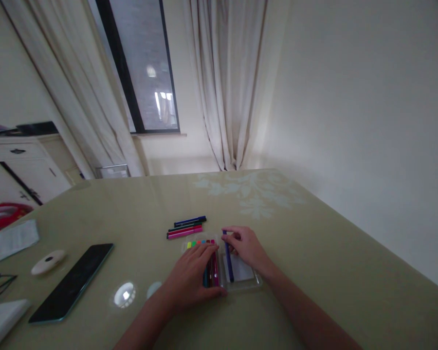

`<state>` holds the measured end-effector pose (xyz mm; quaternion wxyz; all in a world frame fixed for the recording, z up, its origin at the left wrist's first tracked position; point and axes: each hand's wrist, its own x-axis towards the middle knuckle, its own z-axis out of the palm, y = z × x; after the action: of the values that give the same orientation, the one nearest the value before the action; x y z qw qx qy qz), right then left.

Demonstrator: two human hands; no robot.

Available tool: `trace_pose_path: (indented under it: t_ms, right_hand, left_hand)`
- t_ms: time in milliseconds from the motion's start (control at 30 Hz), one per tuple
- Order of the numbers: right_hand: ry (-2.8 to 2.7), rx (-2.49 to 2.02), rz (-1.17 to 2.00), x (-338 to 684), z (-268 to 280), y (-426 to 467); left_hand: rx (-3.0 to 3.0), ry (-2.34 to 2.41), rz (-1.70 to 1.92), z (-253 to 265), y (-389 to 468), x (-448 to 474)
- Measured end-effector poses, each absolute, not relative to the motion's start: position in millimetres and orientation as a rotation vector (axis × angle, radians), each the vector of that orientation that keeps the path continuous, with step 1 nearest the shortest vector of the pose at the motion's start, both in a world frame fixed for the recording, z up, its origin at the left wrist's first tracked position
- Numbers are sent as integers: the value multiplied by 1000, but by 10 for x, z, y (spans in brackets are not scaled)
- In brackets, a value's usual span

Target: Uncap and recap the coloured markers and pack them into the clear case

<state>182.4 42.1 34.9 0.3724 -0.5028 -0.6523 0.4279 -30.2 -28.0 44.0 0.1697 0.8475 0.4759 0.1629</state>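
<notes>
A clear plastic marker case [243, 288] lies unfolded on the table. Its left half holds a row of coloured markers [215, 272], partly covered by my left hand [193, 272]. That hand spans the left half, thumb at the near edge and fingertips near the far ends of the markers, gripping the case. My right hand [245, 243] pinches the far end of a purple-blue marker [228, 262] over the case's right half, where a whitish sheet or panel [241, 270] shows. Beyond the case, several loose markers [185, 228] in dark blue, green, red and pink lie side by side.
To the left are a black phone [73, 282], a white oval object [48, 262], a paper sheet [12, 240], dark-framed glasses [0, 287] and a white object [3, 318] at the edge. A wall [368, 146] borders the table's right side; curtains [226, 87] hang behind.
</notes>
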Motion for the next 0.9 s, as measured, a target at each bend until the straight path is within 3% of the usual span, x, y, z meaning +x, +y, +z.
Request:
trace_pose_path:
  t_ms: [600,900]
  right_hand:
    - [-1679,-1168,1189,1805,298,402]
    - [-1836,-1243,947,1799,375,369]
  left_hand:
    - [2481,1273,558,460,-326,-273]
    - [2564,1174,502,605,-386,-225]
